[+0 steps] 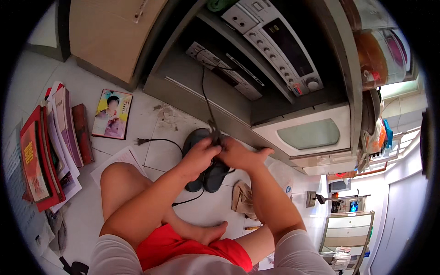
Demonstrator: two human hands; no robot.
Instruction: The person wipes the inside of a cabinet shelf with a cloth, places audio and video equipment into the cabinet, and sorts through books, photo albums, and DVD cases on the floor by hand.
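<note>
My left hand (204,156) is closed on a dark bundle of cord (214,135) near the centre. My right hand (233,153) is close beside it, fingers curled at the same bundle. A black cord (206,96) runs up from there to a silver-and-black player (222,68) on the cabinet's lower shelf. A larger silver audio unit (275,46) sits above it. Black slippers (194,135) lie beneath my hands. A two-pin plug (143,141) rests on the tiles to the left, with more cord trailing across the floor.
A pile of books and papers (48,137) lies at the left beside an album (111,114) with a portrait cover. A cabinet door (308,134) with a glass panel is at the right. A brown cloth (243,199) lies beside my right arm. A wooden cabinet (110,36) stands at the upper left.
</note>
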